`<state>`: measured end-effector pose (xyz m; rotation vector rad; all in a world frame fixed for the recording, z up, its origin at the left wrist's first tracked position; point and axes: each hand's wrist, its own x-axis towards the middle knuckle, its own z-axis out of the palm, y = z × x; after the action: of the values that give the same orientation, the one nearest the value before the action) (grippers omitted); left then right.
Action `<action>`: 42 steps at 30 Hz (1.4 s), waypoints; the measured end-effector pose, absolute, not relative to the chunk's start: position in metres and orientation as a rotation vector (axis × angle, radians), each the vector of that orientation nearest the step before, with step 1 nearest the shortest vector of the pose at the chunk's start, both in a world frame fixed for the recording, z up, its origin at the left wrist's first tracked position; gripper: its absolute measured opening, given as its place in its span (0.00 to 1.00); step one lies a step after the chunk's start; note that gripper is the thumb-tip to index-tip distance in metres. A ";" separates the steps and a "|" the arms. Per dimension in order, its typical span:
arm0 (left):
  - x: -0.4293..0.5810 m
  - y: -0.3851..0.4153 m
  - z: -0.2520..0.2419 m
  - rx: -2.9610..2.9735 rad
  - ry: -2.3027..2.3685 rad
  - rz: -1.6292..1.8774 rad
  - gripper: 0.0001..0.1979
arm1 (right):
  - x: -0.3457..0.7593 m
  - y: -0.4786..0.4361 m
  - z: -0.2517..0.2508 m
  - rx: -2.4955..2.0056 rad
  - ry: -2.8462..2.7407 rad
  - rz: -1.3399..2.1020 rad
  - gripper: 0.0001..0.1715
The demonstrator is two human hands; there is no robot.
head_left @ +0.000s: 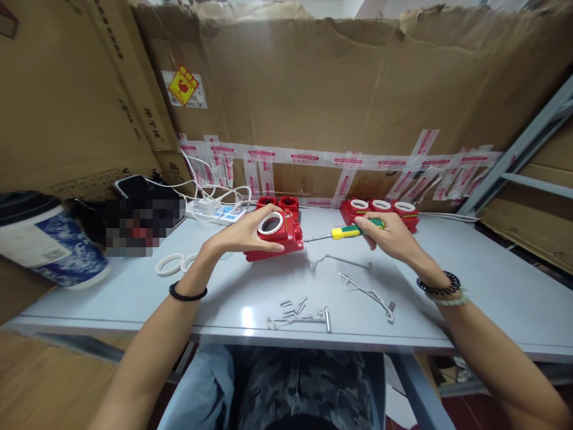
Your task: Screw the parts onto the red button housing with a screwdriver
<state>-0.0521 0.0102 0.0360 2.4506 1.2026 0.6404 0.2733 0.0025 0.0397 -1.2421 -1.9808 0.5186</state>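
Observation:
My left hand (250, 232) grips a red housing (290, 234) whose round opening has a white ring (271, 223) around it. The housing is tilted above the table. In my right hand (388, 232) is a screwdriver (347, 232) with a yellow and green handle, its shaft pointing left. The tip meets or nearly meets the housing's right side, by a corner screw. Just behind the held housing stands another red housing (289, 205) with open round holes. Behind my right hand a red housing (409, 221) carries several white rings.
Small metal pins (289, 312) and a T-shaped metal rod (328, 321) lie near the front edge, with two more rods to the right. White rings (169, 264) lie left. A power strip (219, 211), cables and a large cup (54, 239) stand farther left; cardboard (313, 89) walls the back.

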 end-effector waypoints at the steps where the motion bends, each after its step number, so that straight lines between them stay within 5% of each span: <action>1: -0.052 0.010 0.036 2.450 1.203 0.641 0.33 | 0.272 0.003 0.038 -1.273 -1.968 0.467 0.27; 11: -0.050 0.007 0.040 2.465 1.219 0.641 0.32 | 0.277 0.005 0.039 -1.134 -1.972 0.720 0.17; 16: -0.049 0.005 0.041 2.437 1.230 0.617 0.33 | 0.271 0.008 0.033 -1.271 -1.901 0.496 0.26; 25: -0.053 0.007 0.039 2.398 1.290 0.635 0.35 | 0.280 0.007 0.042 -1.142 -1.998 0.772 0.18; 29: -0.050 0.004 0.041 2.416 1.271 0.620 0.34 | 0.274 0.010 0.038 -1.272 -1.906 0.678 0.28; 34: -0.049 0.004 0.041 2.425 1.284 0.607 0.34 | 0.277 0.011 0.036 -1.250 -1.859 0.811 0.14; 42: -0.050 0.005 0.040 2.394 1.295 0.617 0.36 | 0.281 0.009 0.043 -1.147 -1.920 0.824 0.21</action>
<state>-0.0503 0.0050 0.0402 2.3942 1.2955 0.6173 0.2810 0.0095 0.0432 -1.1466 -1.9203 0.8243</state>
